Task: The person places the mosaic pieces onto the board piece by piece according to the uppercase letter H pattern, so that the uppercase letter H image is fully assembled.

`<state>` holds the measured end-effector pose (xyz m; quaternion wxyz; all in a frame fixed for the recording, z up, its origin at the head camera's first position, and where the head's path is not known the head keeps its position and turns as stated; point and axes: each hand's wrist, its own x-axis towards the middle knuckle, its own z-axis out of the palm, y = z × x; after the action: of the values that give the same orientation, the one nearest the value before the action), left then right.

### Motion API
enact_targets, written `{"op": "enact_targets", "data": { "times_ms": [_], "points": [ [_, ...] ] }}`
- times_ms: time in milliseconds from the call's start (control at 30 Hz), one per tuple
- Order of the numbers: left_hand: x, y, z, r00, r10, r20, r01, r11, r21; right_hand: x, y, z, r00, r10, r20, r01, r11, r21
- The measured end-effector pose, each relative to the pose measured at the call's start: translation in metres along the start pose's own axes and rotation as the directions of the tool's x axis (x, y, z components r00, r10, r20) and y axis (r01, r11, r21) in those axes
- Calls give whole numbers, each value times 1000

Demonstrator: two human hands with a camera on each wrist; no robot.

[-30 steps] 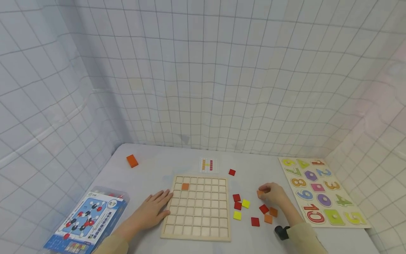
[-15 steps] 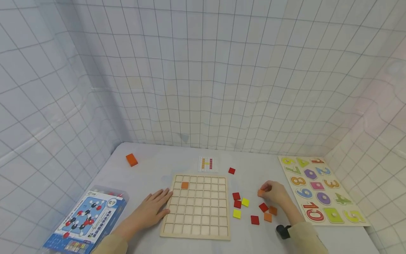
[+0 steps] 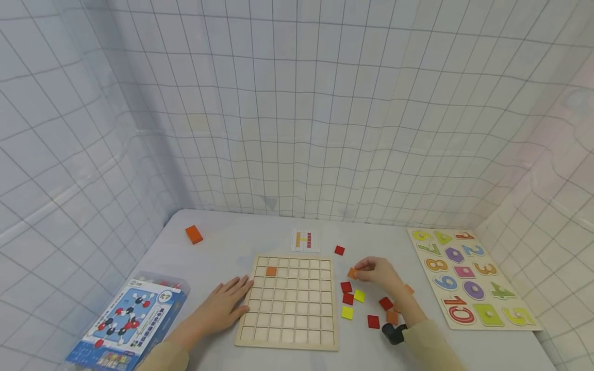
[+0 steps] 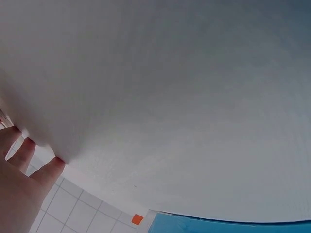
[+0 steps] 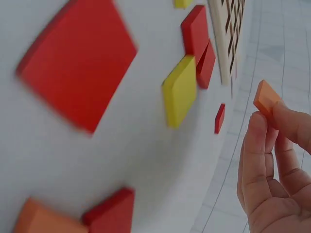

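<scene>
Pinches a small, thin, orange square tile [image 5: 265, 96], perhaps painted wood, between the thumb and fingertips of the right hand [image 3: 378, 273], one corner jutting free. Holds it right of the pale wooden grid board [image 3: 288, 309], near the loose tiles and apparently lifted off the white surface [image 3: 260, 234]. Looks light, stiff and hard to break, though likely smooth enough to slip from a loose pinch; probably best taken by two opposite edges. Rests the left hand [image 3: 225, 305] with fingers straight and clamped on nothing, fingertips at the board's left edge. Shows a seated orange tile [image 3: 271, 271] in the second row, second column. Farther right, includes loose red square tiles [image 3: 373, 322], yellow square tiles [image 3: 347, 313] and more orange squares [image 3: 392, 317]. Beyond the board, shows a white printed pattern card [image 3: 304, 240]; at the outskirts, an orange rectangular block [image 3: 194, 234], a blue molecule-printed package [image 3: 127, 319] and a number-and-shape puzzle board [image 3: 457, 243].
</scene>
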<state>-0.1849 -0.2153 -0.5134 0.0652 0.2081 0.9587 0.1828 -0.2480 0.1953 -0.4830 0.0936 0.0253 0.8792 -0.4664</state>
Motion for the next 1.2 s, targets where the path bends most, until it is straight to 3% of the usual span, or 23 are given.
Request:
{"op": "enact_targets", "data": {
  "times_ms": [200,400,533,767,933,1200],
  "points": [
    [0,-1,-1,1000,7,-7,-7,1000,-2,8,-32,39,995,-56,88,47,993,109],
    [0,-3,-1,1000,6,-3,-6,1000,-5,13,-56,80,976,-166,142,153,983,98],
    [1,-3,0,1000,8,8,-7,1000,-14,14,-67,103,963,-190,189,168,978,127],
    [1,-3,1,1000,0,8,0,1000,-11,13,-85,128,956,-221,194,212,975,66],
    [1,-2,0,1000,0,10,0,1000,-16,18,-93,143,961,-201,188,194,979,57],
    [0,0,0,1000,0,8,0,1000,-13,17,-103,160,953,-254,167,263,964,-39]
  ]
}}
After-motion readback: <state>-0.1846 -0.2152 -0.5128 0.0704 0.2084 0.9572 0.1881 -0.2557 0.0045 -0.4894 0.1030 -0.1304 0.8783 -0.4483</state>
